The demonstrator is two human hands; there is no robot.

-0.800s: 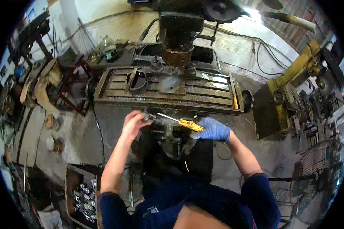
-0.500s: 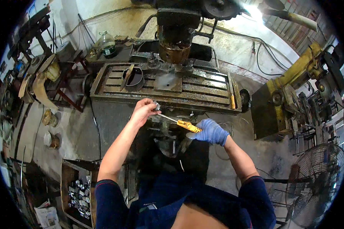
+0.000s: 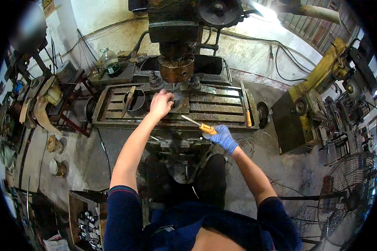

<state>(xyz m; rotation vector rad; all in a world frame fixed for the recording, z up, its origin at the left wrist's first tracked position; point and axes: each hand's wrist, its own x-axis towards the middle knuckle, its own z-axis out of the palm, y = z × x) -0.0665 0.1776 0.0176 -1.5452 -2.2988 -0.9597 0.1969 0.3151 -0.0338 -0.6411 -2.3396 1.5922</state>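
My bare left hand [image 3: 161, 103] reaches over the slotted table [image 3: 222, 105] of a milling machine, just below and in front of its spindle [image 3: 174, 69]. Its fingers are curled together, and what they hold is hidden. My right hand [image 3: 223, 139], in a blue glove, is closed around a yellow-handled tool [image 3: 207, 129] with a thin metal shaft. The shaft points up and left, in front of the table's near edge, and its tip touches nothing. A dark round pot [image 3: 137, 102] stands on the table left of my left hand, with a brush-like handle [image 3: 130, 95] across its rim.
A second long tool with an orange handle [image 3: 249, 118] lies at the table's right end. At lower left, a wooden box [image 3: 74, 213] holds several small metal parts. A caged fan [image 3: 347, 196] stands at right, and a green-labelled jug [image 3: 110, 62] at back left.
My left hand has left the tool's tip with a small metal part and moved forward over the table. My right hand still grips the tool and has shifted slightly. The head view has tilted up.
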